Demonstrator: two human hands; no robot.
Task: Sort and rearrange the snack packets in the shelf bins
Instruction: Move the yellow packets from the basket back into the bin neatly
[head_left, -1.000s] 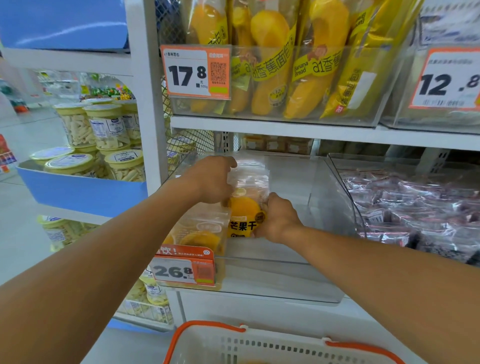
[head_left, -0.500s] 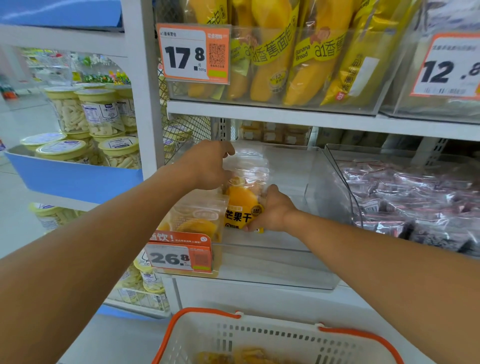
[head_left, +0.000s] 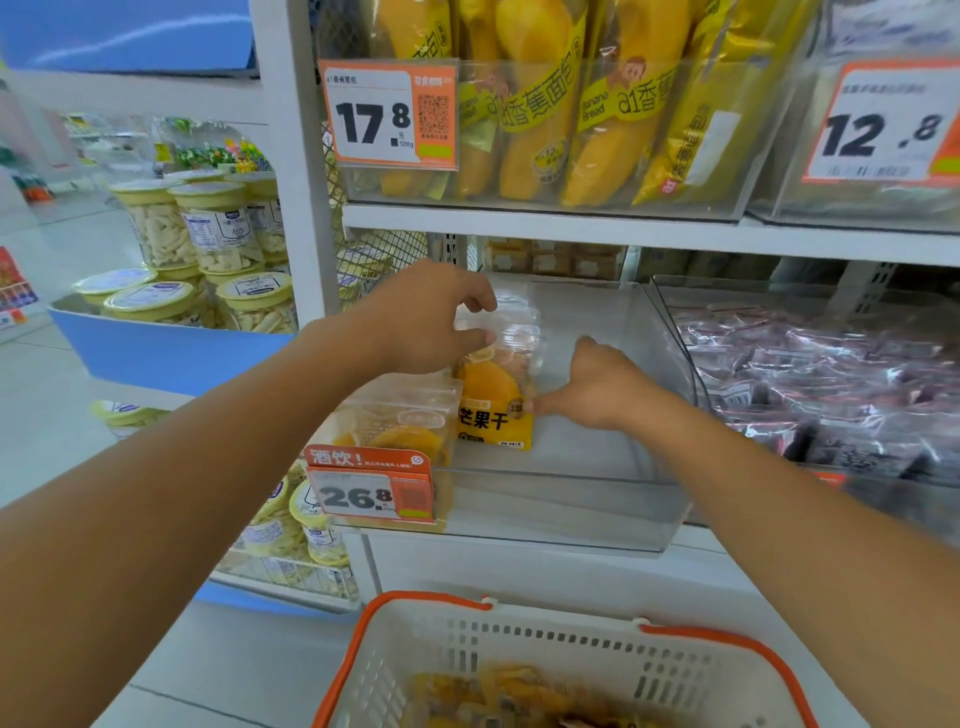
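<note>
Mango packet: the packet (head_left: 496, 400) you are handling stands upright in the clear bin (head_left: 613, 467), near its left side; its clear top half is washed out and hard to trace against the bin wall.
Left hand: your left hand (head_left: 426, 317) sits at the packet's top left corner with fingers curled over the upper edge and thumb against its side; it appears to pinch the clear top, though the contact itself is partly hidden by the fingers.
Right hand: your right hand (head_left: 597, 387) pinches the packet's right edge with thumb and fingertips just above the yellow label; the other fingers are turned away and cannot be seen.
Neighbouring packets: more mango packets (head_left: 400, 421) lean just left of it, their lower parts covered by the price tag reading 26.8 (head_left: 371, 491).
Bin interior: the right part of the bin shows only bare clear floor; its rear wall blends into the shelf behind.
Right bin: a heap of dark purple packets (head_left: 831, 384) lies behind a glossy wall; their print is unreadable.
Upper shelf: banana bread bags (head_left: 561, 104) stand behind a 17.8 tag (head_left: 389, 114), cut off by the top edge.
Basket: the white basket with an orange rim (head_left: 545, 665) is cropped at the bottom edge; orange packets inside it are blurred.
Far left: jars with yellow lids (head_left: 208, 234) are stacked on a blue shelf.
</note>
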